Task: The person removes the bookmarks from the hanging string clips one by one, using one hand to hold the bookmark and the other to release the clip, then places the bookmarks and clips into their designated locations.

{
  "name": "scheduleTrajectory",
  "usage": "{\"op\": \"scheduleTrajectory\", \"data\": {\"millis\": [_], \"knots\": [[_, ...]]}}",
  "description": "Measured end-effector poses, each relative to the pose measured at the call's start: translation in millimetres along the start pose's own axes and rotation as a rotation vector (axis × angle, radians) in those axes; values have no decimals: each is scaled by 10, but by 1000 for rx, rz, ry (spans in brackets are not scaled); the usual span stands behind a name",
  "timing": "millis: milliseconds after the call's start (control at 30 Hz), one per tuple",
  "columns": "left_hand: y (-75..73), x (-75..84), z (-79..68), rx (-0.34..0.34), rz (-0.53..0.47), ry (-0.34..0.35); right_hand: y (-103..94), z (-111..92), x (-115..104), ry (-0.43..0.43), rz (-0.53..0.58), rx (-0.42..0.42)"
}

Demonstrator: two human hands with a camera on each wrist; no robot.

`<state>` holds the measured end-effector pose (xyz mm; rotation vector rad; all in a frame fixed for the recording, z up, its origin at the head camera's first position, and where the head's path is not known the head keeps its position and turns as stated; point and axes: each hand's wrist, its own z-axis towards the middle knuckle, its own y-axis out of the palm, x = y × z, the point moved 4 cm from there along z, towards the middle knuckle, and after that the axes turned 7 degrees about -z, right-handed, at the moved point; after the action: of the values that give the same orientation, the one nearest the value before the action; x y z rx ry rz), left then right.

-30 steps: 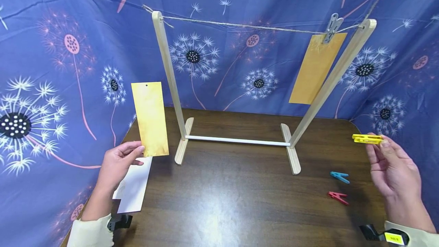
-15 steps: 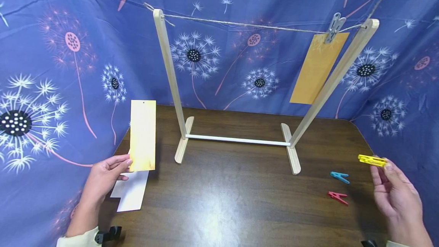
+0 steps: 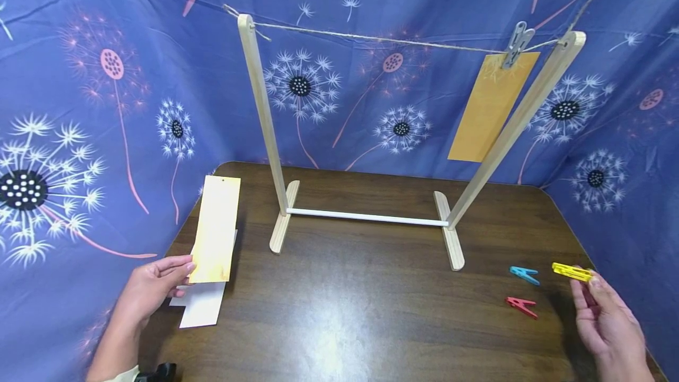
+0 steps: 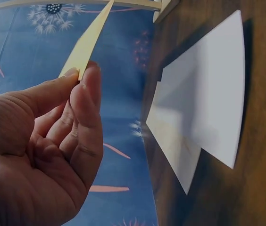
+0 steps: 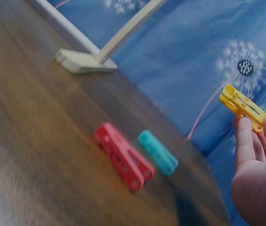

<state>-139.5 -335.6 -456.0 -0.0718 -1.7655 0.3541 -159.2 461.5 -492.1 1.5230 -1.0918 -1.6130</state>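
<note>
Left hand (image 3: 151,287) pinches the yellow card (image 3: 214,229) at its near-left corner, long axis running near to far above the pale cards (image 3: 201,311); right hand (image 3: 610,317), well apart, pinches the yellow clothespin (image 3: 572,272), pointing left, near the blue clothespin (image 3: 521,272). Farther off, between both, stretches the string (image 3: 392,40).

Pinches a yellow card (image 3: 214,229) in the left hand (image 3: 151,287) over white paper (image 3: 201,310) near the left edge of the desk (image 3: 382,287), a yellow clothespin (image 3: 570,272) in the right hand (image 3: 609,318) near the right edge.
</note>
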Motion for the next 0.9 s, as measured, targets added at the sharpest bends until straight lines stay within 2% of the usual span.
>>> {"op": "scheduleTrajectory", "data": {"millis": [300,500,900], "knots": [[-23,-157,-124,-40,18,-96,-256,-53,32,64,27,13],[-7,-265,-186,-62,6,-129,-329,-87,55,106,54,-12],[18,-413,-284,-89,4,-206,-432,-115,74,166,25,-7]]}}
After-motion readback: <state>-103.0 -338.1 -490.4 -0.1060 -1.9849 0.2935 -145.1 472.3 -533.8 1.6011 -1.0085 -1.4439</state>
